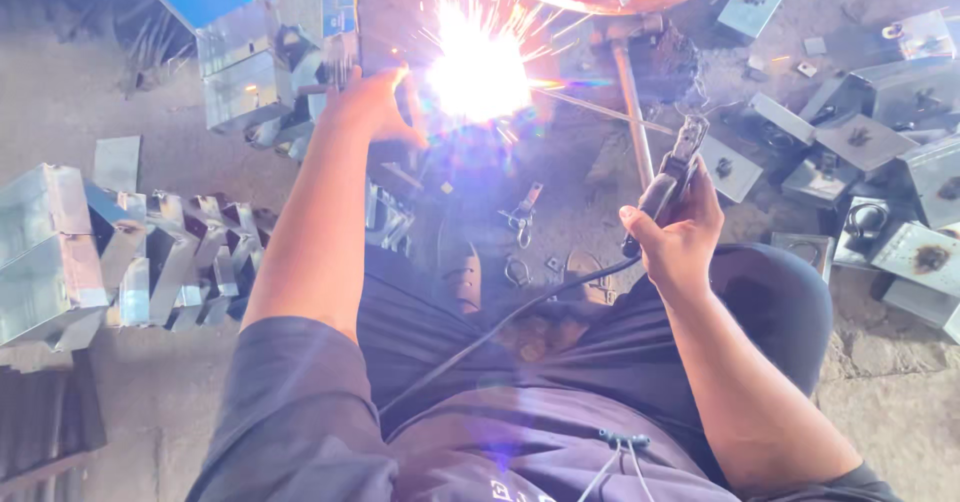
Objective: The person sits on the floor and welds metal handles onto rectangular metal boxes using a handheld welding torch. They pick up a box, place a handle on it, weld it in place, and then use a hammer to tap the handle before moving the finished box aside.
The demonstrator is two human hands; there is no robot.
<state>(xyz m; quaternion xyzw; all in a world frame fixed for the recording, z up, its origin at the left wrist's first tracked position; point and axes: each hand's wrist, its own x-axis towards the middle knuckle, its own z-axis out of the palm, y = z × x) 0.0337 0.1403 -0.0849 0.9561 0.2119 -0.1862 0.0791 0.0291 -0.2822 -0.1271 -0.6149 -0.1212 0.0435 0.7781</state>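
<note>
I am sitting among stacked metal boxes (60, 252) on my left and plates (860, 142) on my right. My left hand (368, 107) is gripping the workpiece (390, 22) beside the far arc (478, 70); my right hand (680, 237) is closed around the electrode holder (668, 187), its rod (590, 107) reaching the arc. Sparks so near my bare fingers could burn them.

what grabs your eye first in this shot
The white burst of welding sparks at top centre dominates, with streaks flying out over the grey metal piece behind it. The left hand rests just beside that glare, while the right hand grips a welding electrode holder whose thin rod reaches to the flash. Rows of shiny folded metal boxes sit at the left and flat steel plates crowd the right.
</note>
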